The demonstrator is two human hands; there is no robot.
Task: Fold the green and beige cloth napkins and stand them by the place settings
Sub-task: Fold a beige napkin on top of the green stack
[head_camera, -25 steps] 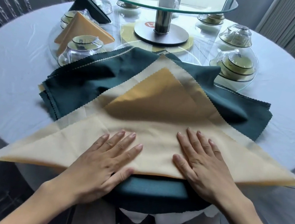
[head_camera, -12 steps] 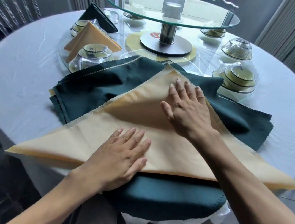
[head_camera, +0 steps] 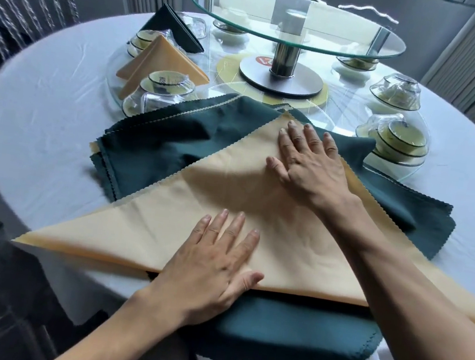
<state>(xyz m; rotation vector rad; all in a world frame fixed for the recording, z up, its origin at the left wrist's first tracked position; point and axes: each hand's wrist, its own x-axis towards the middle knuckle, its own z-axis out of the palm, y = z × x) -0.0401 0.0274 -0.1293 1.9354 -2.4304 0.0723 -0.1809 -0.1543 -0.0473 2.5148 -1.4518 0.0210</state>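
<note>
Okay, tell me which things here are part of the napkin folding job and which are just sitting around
In the job:
beige napkin, under both flat hands
left hand
right hand
green napkins underneath
folded napkins already standing

Just there:
glass turntable
wrapped bowl sets
white tablecloth

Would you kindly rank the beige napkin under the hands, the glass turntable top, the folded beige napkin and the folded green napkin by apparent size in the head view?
1. beige napkin under the hands, though it is nearest.
2. glass turntable top.
3. folded beige napkin.
4. folded green napkin, but it lies farther off and is partly hidden, so these last two are unsure.
</note>
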